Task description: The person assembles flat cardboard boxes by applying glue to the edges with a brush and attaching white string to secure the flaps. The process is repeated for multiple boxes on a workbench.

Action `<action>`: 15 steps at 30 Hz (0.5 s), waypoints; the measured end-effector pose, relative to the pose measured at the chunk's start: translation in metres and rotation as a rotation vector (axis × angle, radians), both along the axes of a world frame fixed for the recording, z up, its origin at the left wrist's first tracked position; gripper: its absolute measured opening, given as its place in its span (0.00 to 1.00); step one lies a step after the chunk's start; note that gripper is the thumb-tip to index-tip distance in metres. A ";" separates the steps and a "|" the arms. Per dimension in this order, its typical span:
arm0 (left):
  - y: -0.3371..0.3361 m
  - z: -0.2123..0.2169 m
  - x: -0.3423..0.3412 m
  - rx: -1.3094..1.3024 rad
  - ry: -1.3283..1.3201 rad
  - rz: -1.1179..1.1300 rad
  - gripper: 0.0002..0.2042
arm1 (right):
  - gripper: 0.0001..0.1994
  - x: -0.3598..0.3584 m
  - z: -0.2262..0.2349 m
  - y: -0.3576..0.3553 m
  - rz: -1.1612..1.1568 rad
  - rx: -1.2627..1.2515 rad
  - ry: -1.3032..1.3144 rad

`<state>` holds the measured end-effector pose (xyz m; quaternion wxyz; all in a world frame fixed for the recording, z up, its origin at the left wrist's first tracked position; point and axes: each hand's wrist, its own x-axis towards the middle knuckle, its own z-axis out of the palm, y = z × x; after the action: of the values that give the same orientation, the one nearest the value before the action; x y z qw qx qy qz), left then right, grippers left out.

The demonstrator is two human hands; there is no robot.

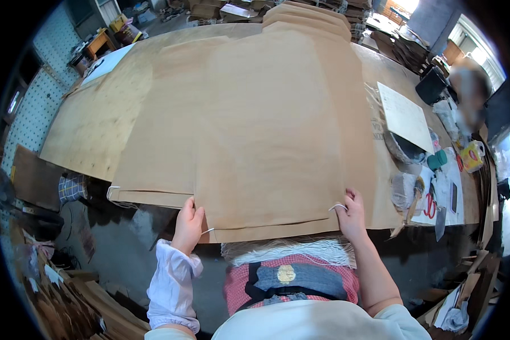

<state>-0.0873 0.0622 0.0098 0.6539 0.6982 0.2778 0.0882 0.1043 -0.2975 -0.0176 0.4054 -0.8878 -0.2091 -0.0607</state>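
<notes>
While the left grip [188, 228] and right grip [353, 218], nearly closed, pinch the brown paper [272, 130] at the surface's [99, 133] near edge, pull evenly, keeping the folded strip [266, 233] straight.

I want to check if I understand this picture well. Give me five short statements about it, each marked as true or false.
1. The left hand is at the near edge of the brown paper. True.
2. The right hand is on a pair of scissors. False: it is at the brown paper, beside a short white string.
3. The left hand comes out of a pale sleeve cover. True.
4. The white board lies left of the brown paper. False: it lies right of it.
5. A red-handled tool lies right of the brown paper. True.
</notes>
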 end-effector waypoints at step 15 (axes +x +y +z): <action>-0.083 0.003 0.052 0.570 -0.179 -0.106 0.19 | 0.06 -0.001 0.036 -0.062 -0.133 0.380 0.355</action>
<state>-0.0354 -0.0207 0.0129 0.4570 0.8566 0.1460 0.1897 0.1029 -0.3597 0.0187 0.5903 -0.8043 -0.0610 0.0312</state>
